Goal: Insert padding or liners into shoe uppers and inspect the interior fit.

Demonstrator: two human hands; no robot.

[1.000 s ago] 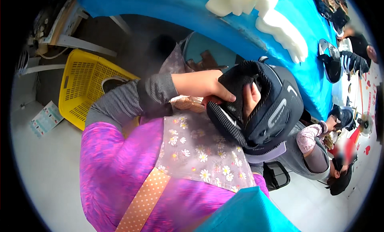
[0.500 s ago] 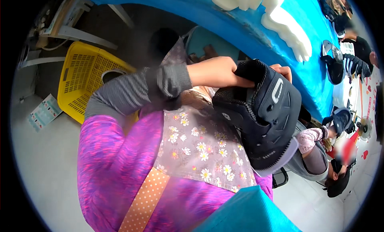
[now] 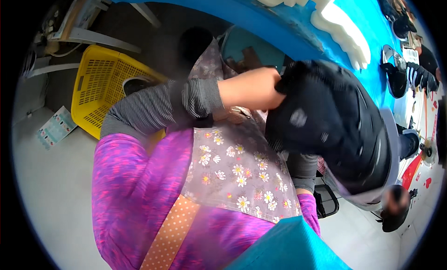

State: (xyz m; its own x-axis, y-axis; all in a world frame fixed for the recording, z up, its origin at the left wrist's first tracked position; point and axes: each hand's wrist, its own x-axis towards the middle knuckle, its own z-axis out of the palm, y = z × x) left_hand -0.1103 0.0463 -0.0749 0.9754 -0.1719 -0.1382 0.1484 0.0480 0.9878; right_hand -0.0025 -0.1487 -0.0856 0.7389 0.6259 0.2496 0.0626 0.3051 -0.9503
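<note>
A black high-top shoe (image 3: 321,116) with a pale grey sole is held up on the right of my lap, tilted and a little blurred by motion. My left hand (image 3: 265,88) is closed on the edge of its collar. My right sleeve (image 3: 302,170) runs up behind the shoe, and the shoe hides my right hand and its fingers. A grey flowered apron (image 3: 237,177) covers my lap below the shoe.
A blue-covered table (image 3: 195,4) stands ahead, with white moulded pieces (image 3: 342,27) on it and dark shoes (image 3: 396,74) farther right. On the left floor is a yellow basket (image 3: 86,83) holding a dark item. Another person (image 3: 396,216) sits at the right.
The shoe has swung to the right and turned, so its side now faces me rather than its opening. My right fingers, seen behind the collar before, are now hidden.
</note>
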